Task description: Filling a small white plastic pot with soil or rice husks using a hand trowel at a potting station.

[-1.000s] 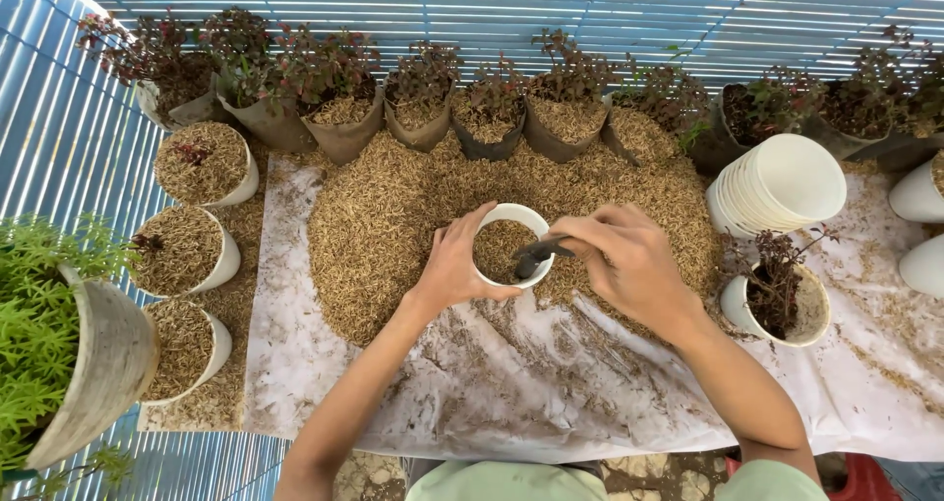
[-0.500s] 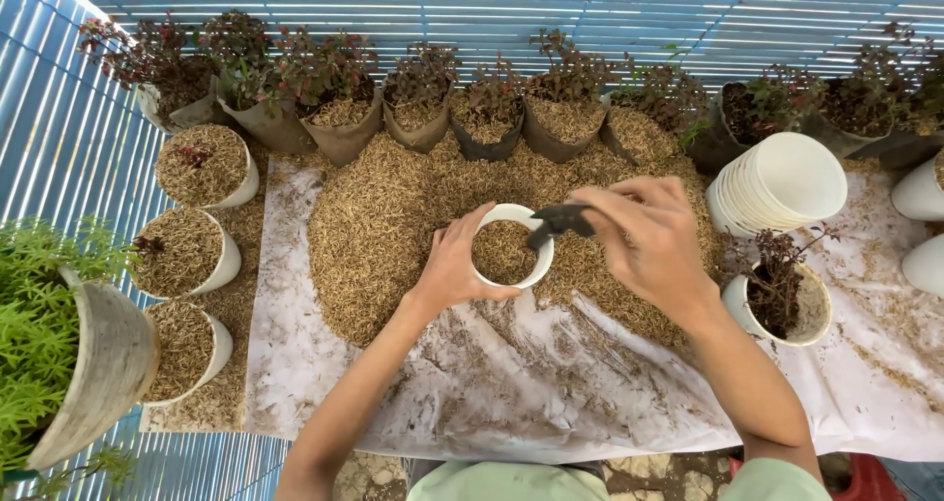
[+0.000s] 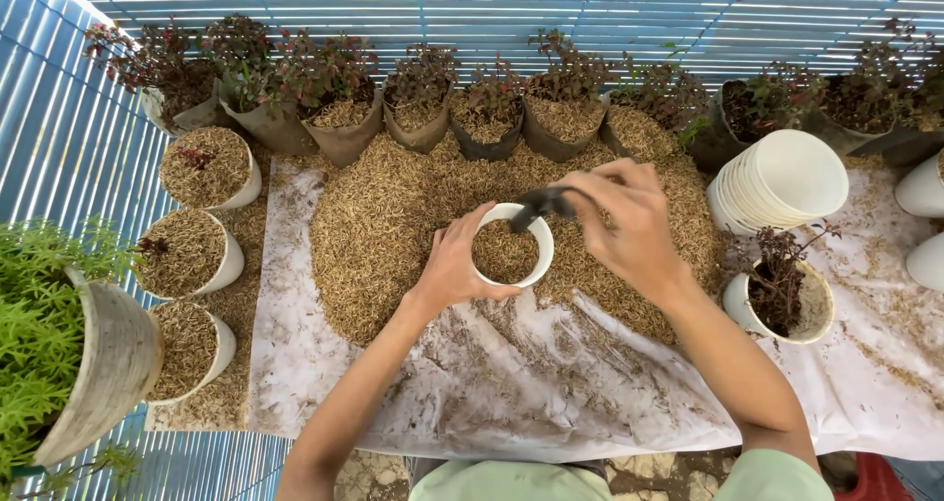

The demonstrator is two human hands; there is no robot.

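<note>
At the centre of the frame the left hand (image 3: 454, 270) wraps its fingers around the side of a small white cup (image 3: 511, 246) partly filled with brown husk. The cup stands on the near edge of the husk pile (image 3: 393, 216), which lies on a stained white sheet (image 3: 551, 383).

Compared with half a second ago, the right hand (image 3: 629, 221) sits a little higher and further right, and the dark scoop (image 3: 541, 204) pinched in its closed fingers now hangs over the cup's upper right rim rather than inside it. A second ago the scoop was down in the cup. The left hand and cup have not shifted.

The scoop is small and dark; its bowl and whatever it carries cannot be made out. The right thumb is hidden behind the fingers. Both forearms run out of the lower edge, where a strip of pale green clothing is cut off.

At the right, a stack of white cups (image 3: 787, 181) lies on its side, with a white pot holding a reddish seedling (image 3: 782, 290) just below it. Further white pots are cut by the right edge. Along the top runs a row of dark grow bags (image 3: 423, 117) with red-leaved plants. Three husk-filled white pots (image 3: 206, 167) stand at the left, and a grey pot of green foliage (image 3: 98, 363) is clipped by the lower left edge.
</note>
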